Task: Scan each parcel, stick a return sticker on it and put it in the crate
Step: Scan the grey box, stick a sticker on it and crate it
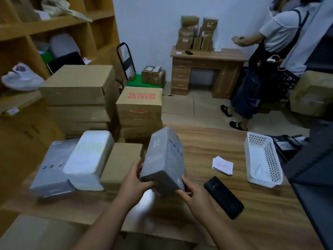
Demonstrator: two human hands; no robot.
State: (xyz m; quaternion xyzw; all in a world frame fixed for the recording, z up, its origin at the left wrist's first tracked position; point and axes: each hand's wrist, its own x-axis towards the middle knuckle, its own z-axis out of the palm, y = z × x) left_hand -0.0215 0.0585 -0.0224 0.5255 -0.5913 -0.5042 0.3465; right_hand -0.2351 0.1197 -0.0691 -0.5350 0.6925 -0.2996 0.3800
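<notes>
My left hand (pixel 134 184) and right hand (pixel 195 194) each grip the near end of the grey box (pixel 163 161), held tilted above the table (pixel 207 141); scanner (pixel 223 196), stickers (pixel 222 166) and crate (pixel 263 159) lie to its right.

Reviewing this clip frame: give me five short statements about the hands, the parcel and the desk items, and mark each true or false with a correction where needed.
1. Both hands hold the dark grey box above the wooden table. True: the left hand and the right hand grip its near end.
2. The black handheld scanner is in the right hand. False: it lies on the table, right of that hand.
3. The white perforated basket holds the dark grey box. False: the box is in the hands, apart from the basket.
4. A small stack of stickers lies on the table between the box and the basket. True.
5. The carton marked MAKEUP sits on the table. False: it tops a stack beyond the table's far edge.
</notes>
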